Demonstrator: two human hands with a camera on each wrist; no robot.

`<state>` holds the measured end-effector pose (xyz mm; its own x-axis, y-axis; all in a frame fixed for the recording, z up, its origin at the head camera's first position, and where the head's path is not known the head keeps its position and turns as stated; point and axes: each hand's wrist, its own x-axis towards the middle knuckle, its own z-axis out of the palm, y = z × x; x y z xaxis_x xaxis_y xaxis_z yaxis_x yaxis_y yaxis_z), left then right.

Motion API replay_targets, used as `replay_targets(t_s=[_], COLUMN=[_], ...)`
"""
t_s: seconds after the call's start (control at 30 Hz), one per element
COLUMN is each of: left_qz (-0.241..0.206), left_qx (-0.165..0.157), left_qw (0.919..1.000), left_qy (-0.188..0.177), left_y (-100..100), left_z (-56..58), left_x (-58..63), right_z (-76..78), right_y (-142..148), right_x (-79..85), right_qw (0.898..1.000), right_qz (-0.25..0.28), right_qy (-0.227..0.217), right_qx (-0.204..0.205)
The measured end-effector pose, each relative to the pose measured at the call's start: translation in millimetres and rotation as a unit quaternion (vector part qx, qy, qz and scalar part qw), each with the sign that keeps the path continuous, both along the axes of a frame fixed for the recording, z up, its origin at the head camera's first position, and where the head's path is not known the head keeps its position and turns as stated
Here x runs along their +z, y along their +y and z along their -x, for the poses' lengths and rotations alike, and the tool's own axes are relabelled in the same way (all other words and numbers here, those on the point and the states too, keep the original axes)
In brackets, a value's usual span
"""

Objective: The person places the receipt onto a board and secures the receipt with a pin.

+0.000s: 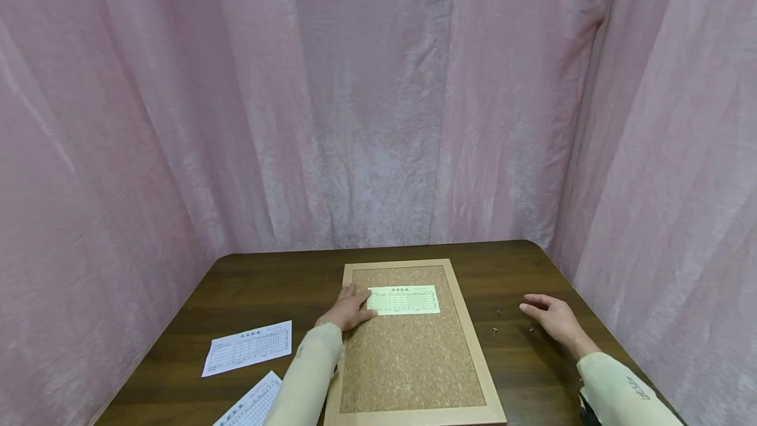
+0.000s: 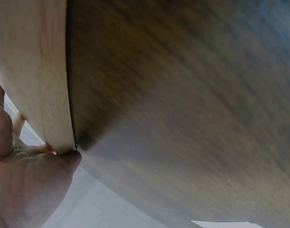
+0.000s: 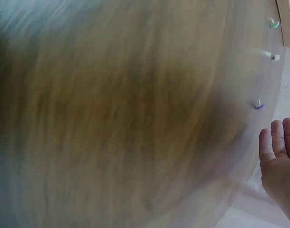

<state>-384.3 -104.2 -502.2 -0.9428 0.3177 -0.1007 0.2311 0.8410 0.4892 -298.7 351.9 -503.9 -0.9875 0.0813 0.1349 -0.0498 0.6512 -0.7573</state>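
Note:
A wood-framed cork board lies flat on the table. On its upper half is a pale green printed slip. My left hand rests across the board's left edge, with thumb and fingertips at the slip's left end. In the left wrist view that hand lies against the wooden frame. To the right of the board, my right hand hovers over the table, fingers loosely extended and holding nothing. Several small thumbtacks lie near it; the right wrist view shows one purple-edged thumbtack close to the fingertips.
Two white printed slips lie left of the board: one slip farther back and another slip nearer, partly out of view behind the left sleeve. The dark wooden table is enclosed by pink curtains at the back and sides.

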Motion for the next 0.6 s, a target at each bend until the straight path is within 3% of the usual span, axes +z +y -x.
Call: replay_targets(t_s=[0.4, 0.6], left_qz=[-0.006, 0.001], left_qx=[-0.007, -0.014], left_qw=[1.0, 0.9999], left_qy=[-0.001, 0.003], left_y=[-2.0, -3.0], left_z=[0.6, 2.7], left_x=[0.0, -1.1], right_z=[10.8, 13.4], right_y=[-16.1, -18.3], right_x=[0.1, 0.2], right_qw=[1.0, 0.997], right_qz=[0.015, 0.067], right_qy=[-0.018, -0.037], right_qx=[-0.008, -0.021])
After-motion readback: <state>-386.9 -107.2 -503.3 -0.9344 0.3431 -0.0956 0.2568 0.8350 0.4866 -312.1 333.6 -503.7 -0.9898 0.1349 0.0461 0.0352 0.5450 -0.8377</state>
